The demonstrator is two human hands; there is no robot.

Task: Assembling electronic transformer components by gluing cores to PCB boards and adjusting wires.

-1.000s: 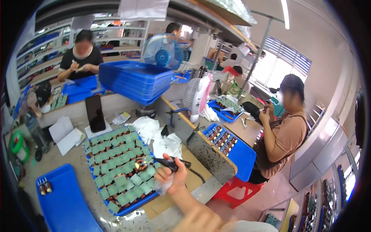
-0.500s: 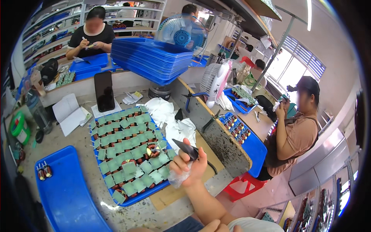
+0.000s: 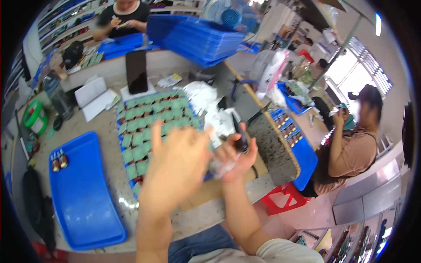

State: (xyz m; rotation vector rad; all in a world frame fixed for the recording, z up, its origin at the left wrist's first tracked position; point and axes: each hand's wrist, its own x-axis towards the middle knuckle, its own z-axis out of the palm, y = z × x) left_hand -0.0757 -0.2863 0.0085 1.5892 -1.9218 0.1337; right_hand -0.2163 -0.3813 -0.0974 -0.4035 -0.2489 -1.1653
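Note:
My right hand (image 3: pixel 234 160) grips a black pointed hand tool (image 3: pixel 240 141), its tip upward; the tool's exact kind is unclear. A crumpled, translucent whitish wrap (image 3: pixel 220 167) sits in the same hand. Raised in front of the filled blue tray (image 3: pixel 120 140) is my left hand (image 3: pixel 177 158). One of its fingers sticks up, but motion smears the rest, and nothing shows in it. Rows of green circuit boards (image 3: pixel 151 109) with copper coils beneath fill that tray; my hands hide its near right part. To the left, another blue tray (image 3: pixel 85 197) holds two coil parts (image 3: pixel 58 161).
White cloths (image 3: pixel 199 94) lie behind the filled tray. A phone (image 3: pixel 137 72) stands at the back beside an open notebook (image 3: pixel 94 98). Stacked blue trays (image 3: pixel 193 37) rise behind. A partition (image 3: pixel 272 144) bounds the right side; co-workers (image 3: pixel 351 149) sit beyond.
My left hand has come up from the lower edge to in front of the filled tray. The right hand still holds the black tool. The whole view has shifted.

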